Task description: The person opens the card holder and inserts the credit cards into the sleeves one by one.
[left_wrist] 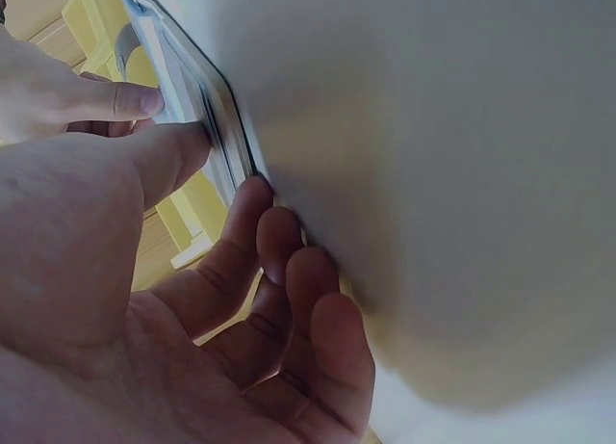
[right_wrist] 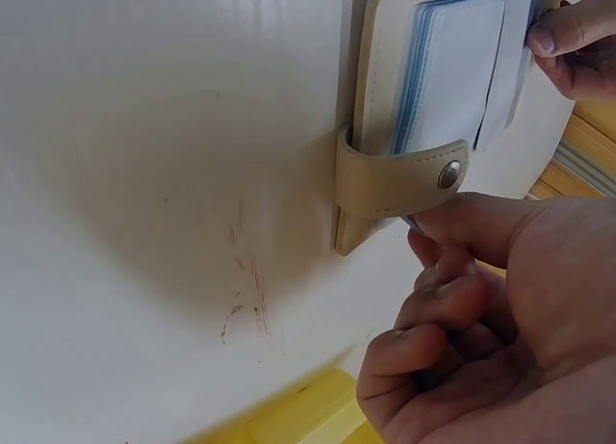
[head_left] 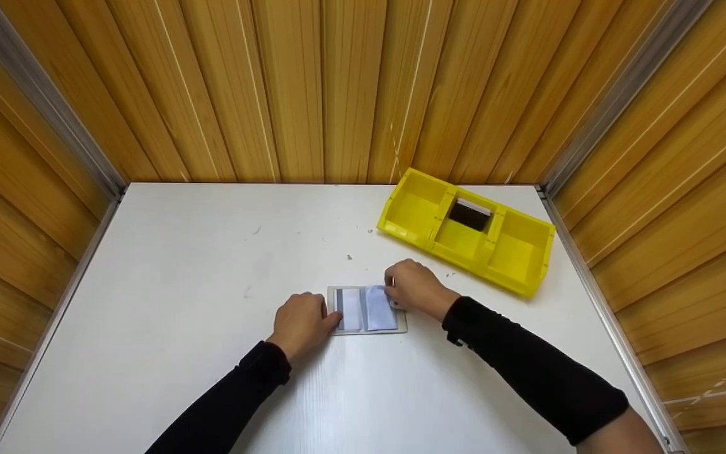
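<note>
A beige card holder [right_wrist: 383,68] lies spread open on the white table, with clear bluish plastic sleeves [head_left: 380,309] inside. Its strap [right_wrist: 399,182], with a metal snap [right_wrist: 449,174], stands curved over the edge near my right hand. My left hand [head_left: 303,321] grips the holder's left edge, thumb on top and index fingertip against the side. At the other edge, my right hand [head_left: 420,290] pinches the sleeves beside the strap between thumb and index finger; the exact contact is partly hidden. The other right fingers are curled in.
A yellow three-compartment bin [head_left: 433,244] sits at an angle at the back right of the table [head_left: 199,252]. Its middle compartment contains a dark item with a white edge [head_left: 470,215]. Wood-patterned walls [head_left: 287,94] enclose the table at the back and sides.
</note>
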Available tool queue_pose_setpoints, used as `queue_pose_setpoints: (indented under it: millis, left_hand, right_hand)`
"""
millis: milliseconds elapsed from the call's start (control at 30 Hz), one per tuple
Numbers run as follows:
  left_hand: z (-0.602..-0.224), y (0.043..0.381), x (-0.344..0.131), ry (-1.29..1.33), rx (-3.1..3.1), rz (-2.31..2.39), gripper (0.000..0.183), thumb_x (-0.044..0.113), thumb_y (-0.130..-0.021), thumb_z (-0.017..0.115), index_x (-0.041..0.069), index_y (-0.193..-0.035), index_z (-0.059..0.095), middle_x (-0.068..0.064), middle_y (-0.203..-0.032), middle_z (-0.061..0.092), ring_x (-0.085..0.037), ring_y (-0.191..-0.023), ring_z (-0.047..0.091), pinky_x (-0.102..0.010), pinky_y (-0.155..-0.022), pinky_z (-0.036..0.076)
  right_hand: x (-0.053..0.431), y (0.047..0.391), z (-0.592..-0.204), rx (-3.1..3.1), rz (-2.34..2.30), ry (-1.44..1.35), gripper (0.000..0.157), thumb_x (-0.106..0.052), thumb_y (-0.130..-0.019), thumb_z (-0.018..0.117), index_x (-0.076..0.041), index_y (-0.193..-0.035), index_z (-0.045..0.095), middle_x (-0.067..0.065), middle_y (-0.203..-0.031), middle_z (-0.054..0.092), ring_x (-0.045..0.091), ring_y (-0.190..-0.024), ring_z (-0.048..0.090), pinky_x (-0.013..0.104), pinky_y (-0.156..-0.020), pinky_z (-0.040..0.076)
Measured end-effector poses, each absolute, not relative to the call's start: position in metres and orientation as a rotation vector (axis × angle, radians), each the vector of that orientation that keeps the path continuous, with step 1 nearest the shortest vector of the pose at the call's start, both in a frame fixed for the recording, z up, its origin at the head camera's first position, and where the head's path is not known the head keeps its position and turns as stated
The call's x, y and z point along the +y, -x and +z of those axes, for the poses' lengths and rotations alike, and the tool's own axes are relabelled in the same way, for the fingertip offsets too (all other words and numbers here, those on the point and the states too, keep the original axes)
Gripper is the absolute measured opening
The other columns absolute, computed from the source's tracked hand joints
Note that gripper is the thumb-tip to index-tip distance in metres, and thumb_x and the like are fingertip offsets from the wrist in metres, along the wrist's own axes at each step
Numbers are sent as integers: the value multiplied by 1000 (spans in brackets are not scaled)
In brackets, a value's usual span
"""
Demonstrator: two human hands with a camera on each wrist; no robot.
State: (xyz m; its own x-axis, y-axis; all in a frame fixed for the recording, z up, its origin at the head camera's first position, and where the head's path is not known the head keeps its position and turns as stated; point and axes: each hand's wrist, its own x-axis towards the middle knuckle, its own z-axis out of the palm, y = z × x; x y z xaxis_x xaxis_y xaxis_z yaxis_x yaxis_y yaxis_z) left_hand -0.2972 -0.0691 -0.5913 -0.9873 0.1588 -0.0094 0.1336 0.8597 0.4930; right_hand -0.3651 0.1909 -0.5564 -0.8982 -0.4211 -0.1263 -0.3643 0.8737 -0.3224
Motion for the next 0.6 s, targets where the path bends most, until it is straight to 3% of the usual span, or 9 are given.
queue_pose_setpoints:
  millis: [200,600]
  left_hand:
    - [-591,297,-68,-248,2979,798,38,37,-96,82,14,-71,66,1,-70,63,-17,-69,56,-35,-59,44]
    - [-594,295,-70,-285,3005,801,38,37,-96,83,15,-69,66,1,-71,65,-16,-69,58,-34,-57,45]
  right_hand:
    - [189,365,-554,2858,-455,655,17,-15,-101,75,-5,-89,81,10,-88,75,25,-88,65,47,-86,57]
    - [192,365,-556,2904,-483,742,13,-9,-99,73,-4,-91,81,10,-90,75,25,-87,67,46,-83,59]
